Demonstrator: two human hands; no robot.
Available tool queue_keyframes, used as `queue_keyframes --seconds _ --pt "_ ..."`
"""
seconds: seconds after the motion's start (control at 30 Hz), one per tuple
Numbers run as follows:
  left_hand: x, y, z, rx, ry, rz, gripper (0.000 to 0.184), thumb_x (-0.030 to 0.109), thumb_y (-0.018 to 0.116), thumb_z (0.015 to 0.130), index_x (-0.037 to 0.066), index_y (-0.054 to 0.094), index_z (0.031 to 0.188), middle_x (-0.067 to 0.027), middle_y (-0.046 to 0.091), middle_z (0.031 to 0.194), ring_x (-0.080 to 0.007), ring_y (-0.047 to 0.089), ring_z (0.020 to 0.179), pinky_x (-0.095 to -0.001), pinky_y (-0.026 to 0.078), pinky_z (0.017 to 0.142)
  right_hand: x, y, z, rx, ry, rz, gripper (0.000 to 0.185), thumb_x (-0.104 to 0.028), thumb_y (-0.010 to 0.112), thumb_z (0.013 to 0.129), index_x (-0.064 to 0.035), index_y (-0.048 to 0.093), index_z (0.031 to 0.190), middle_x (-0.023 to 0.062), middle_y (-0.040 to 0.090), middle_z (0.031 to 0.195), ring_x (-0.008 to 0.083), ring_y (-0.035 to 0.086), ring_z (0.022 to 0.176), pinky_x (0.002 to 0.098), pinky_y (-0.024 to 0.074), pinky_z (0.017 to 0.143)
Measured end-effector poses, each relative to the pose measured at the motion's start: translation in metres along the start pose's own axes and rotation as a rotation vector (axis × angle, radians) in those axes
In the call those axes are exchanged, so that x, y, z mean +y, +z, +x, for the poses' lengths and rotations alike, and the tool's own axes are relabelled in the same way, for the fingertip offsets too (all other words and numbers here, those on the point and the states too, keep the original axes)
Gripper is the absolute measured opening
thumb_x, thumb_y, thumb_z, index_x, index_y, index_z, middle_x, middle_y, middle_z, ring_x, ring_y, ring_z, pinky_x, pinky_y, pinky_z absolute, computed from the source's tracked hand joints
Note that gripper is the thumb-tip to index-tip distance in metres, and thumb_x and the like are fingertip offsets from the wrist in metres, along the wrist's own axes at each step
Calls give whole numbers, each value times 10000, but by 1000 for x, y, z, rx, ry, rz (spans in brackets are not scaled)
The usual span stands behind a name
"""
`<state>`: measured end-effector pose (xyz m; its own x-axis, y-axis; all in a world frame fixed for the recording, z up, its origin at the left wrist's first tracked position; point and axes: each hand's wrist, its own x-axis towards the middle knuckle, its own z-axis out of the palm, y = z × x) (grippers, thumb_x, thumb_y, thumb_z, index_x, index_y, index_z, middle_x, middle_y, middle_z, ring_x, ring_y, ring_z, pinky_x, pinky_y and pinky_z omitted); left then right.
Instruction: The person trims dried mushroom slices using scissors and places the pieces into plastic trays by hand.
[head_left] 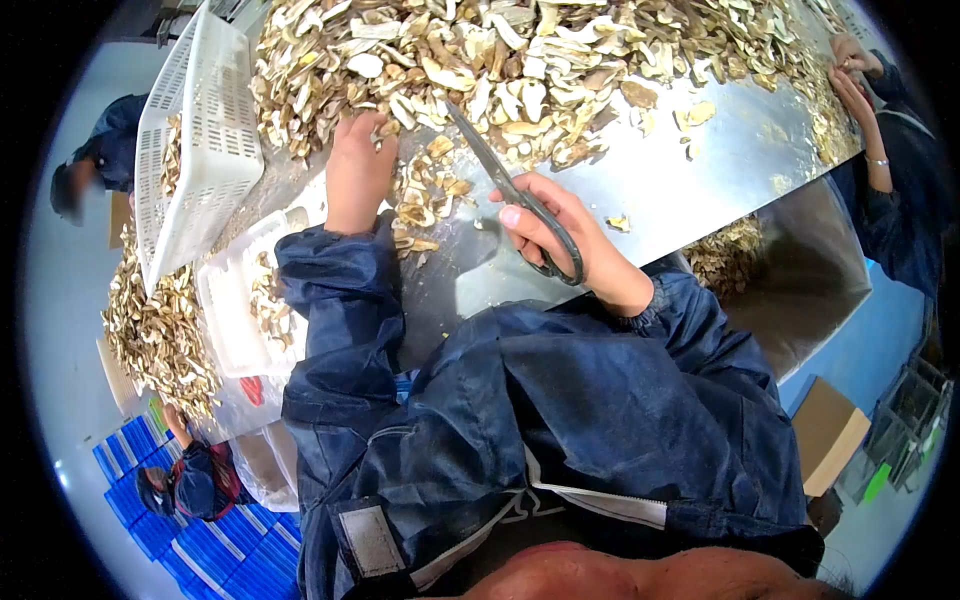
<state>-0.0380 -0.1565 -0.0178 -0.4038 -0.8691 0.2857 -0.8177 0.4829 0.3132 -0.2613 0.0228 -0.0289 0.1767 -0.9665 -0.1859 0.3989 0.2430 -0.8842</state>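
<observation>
My right hand (570,232) is closed round the handles of a pair of dark metal scissors (487,155). The blades look closed and point up and left toward a big heap of dried mushroom slices (480,60). At the heap's lower left edge, my left hand (360,175) reaches in with curled fingers. Slices lie against its fingertips, and what they grip, if anything, is hidden. Between the two hands, a small loose group of mushroom slices (425,195) lies on the metal table (640,180).
A white perforated basket (215,110) stands tilted at left, above a white tray (235,315) with slices. Another mushroom pile (160,330) lies farther left. A lined bin (810,270) holds pieces below the table's right edge. Other people's hands (852,80) work at far right; two more people are at left.
</observation>
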Motion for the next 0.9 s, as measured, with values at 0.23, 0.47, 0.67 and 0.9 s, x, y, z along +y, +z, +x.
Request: queue_keyframes --seconds 0.23,0.47,0.67,0.9 --pt "4 -31 -23 -293 -628 -713 286 210 703 937 -21 682 1104 -72 685 908 -102 573 715 -253 428 597 1 -4 2 -41 5 28 337 -267 601 1024 -16 566 1247 -28 503 696 50 451 562 214 344 538" --pt "23 -47 -39 -351 -661 -1291 414 120 521 1031 -26 501 1418 -69 684 1001 -55 449 639 -207 362 562 1 -4 3 -28 -5 47 341 -324 663 995 -67 598 1210 -22 514 697 44 445 546 218 325 506" --pt "13 -50 -50 -352 -626 -1347 367 147 536 1030 -34 548 1348 -98 694 987 -56 440 636 -202 354 567 4 -2 3 -4 -20 39 342 -315 662 995 -50 597 1202 -21 510 699 44 438 542 219 322 504" --pt "13 -60 -57 -428 -542 -854 355 203 662 975 14 614 1273 -56 677 912 -107 533 699 -228 420 634 0 1 0 -1 -25 33 326 -301 654 1001 -44 596 1195 -23 513 709 46 437 554 217 325 515"
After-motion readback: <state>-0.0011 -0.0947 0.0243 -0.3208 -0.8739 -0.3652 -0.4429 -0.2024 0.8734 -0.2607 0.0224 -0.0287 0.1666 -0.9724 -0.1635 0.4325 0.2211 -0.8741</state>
